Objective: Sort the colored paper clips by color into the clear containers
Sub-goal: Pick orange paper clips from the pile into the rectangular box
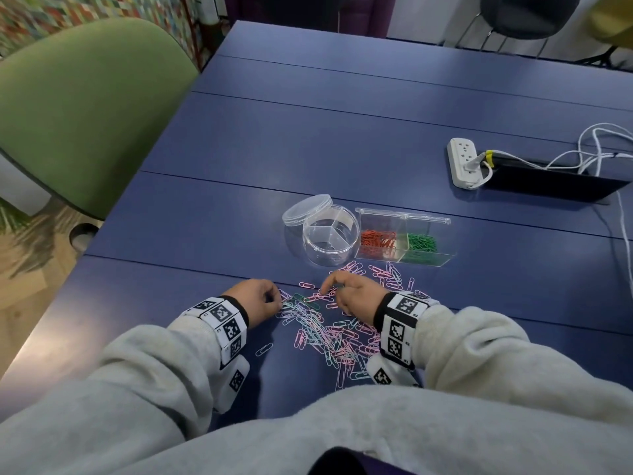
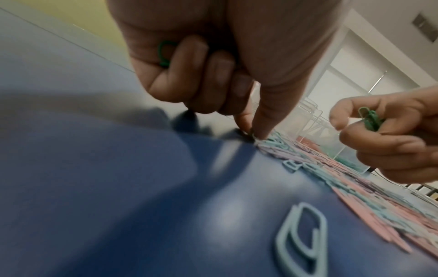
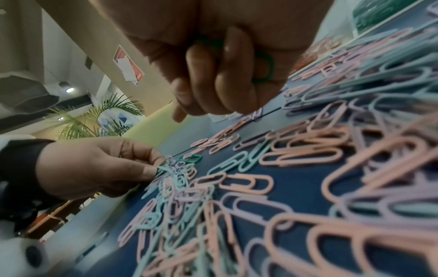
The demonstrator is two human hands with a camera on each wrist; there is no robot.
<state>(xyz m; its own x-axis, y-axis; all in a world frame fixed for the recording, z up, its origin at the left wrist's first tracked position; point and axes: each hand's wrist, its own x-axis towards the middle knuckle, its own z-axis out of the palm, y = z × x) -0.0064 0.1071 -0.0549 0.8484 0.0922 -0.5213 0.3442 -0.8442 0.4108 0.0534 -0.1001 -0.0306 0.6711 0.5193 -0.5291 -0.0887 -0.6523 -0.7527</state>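
Grey sleeves (image 1: pixel 144 365) nearest in head view; left hand (image 1: pixel 255 299) and right hand (image 1: pixel 352 296) work the pastel clip pile (image 1: pixel 329 334) on the table (image 1: pixel 308 132), rectangular container (image 1: pixel 404 240) holding red and green just beyond. Left wrist: left hand curled round a green clip (image 2: pixel 163 54), fingertips pinching another. Right wrist: right hand clamped on green clips (image 3: pixel 264 67). Risk: tangled pastel clips may ride along, or palmed ones slip.

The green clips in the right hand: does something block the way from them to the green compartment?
Nothing visible does. The right hand holds green clips above the loose pile; the green compartment is open on top, beyond flat pink clips.
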